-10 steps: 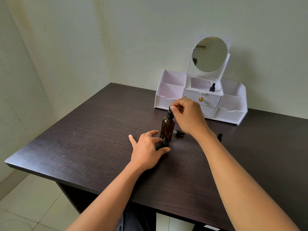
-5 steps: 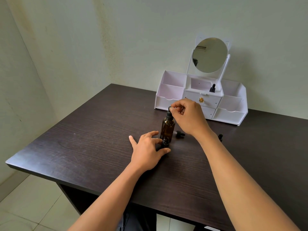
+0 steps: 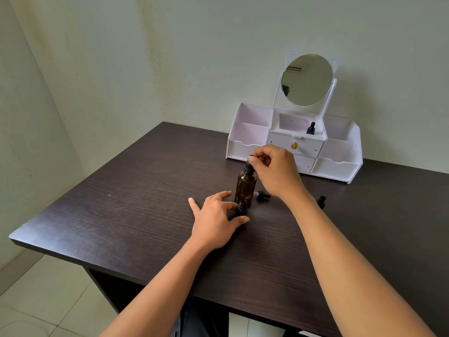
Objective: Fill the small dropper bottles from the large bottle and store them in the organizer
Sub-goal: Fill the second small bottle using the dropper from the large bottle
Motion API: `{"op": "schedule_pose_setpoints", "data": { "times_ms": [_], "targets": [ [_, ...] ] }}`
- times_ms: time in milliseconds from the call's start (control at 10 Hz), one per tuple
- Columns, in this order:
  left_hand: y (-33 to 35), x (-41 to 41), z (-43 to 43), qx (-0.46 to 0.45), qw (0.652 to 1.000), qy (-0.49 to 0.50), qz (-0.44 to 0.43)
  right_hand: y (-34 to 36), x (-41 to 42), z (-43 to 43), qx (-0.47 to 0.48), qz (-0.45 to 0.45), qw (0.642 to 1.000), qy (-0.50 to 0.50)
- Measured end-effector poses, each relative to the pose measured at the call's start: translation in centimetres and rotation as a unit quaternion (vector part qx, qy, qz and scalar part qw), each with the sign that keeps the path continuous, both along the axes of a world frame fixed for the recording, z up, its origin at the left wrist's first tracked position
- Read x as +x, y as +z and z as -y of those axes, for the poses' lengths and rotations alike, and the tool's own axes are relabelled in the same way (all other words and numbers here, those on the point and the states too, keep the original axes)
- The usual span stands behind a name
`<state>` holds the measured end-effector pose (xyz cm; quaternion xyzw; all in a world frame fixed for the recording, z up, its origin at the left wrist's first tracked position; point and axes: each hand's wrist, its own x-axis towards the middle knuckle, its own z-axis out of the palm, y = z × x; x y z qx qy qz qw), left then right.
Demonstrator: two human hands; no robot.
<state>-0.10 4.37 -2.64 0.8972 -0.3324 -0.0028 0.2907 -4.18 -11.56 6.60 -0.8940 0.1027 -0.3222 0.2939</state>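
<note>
Head view: both forearms reach forward over the dark table (image 3: 121,203), the left from the lower middle, the right from the lower right corner and crossing further out.

The left hand (image 3: 216,220) lies palm down on the table. Its thumb and forefinger curl round the small bottle (image 3: 241,207) and hold it upright, while the remaining fingers are spread and straight on the wood. The bottle's neck shows between thumb and forefinger, with no cap on it.

The right hand (image 3: 277,171) is raised above the table, wrist bent, fingers curled in. Thumb and forefinger pinch the black cap (image 3: 249,166) on top of the large bottle (image 3: 245,188). That amber bottle stands upright just behind the small one, touching it or nearly so.

A loose dropper (image 3: 263,195) lies on its side on the table just right of the large bottle, under the right wrist. A second small black piece (image 3: 322,200) shows beyond the right forearm, partly hidden; what it is cannot be told.

The white organizer (image 3: 340,166) stands at the back of the table against the wall, with a round mirror (image 3: 307,80) on top. One capped dropper bottle (image 3: 310,128) stands upright in its centre top compartment, above a drawer with a gold knob (image 3: 294,145).
</note>
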Motion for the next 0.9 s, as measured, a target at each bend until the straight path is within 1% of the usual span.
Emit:
{"op": "schedule_pose_setpoints", "data": {
  "times_ms": [100,200,500,700,900],
  "targets": [
    [0.04,-0.03,0.01,0.002,1.0,0.0,0.003,-0.21,-0.14,0.16,0.029,0.009,1.0,0.005],
    [0.1,-0.02,-0.01,0.004,1.0,0.0,0.003,-0.27,-0.25,0.21,0.038,0.01,0.999,0.009],
    [0.06,0.04,0.05,0.007,1.0,-0.002,-0.001,0.04,-0.15,0.03,0.031,-0.004,0.999,0.009],
    [0.02,0.04,-0.02,0.006,1.0,-0.002,0.0,-0.02,-0.05,-0.03,0.014,0.003,1.0,0.007],
    [0.09,-0.02,-0.07,0.006,1.0,-0.003,0.002,-0.16,-0.09,0.15,0.029,0.016,0.999,0.005]
  ]
}}
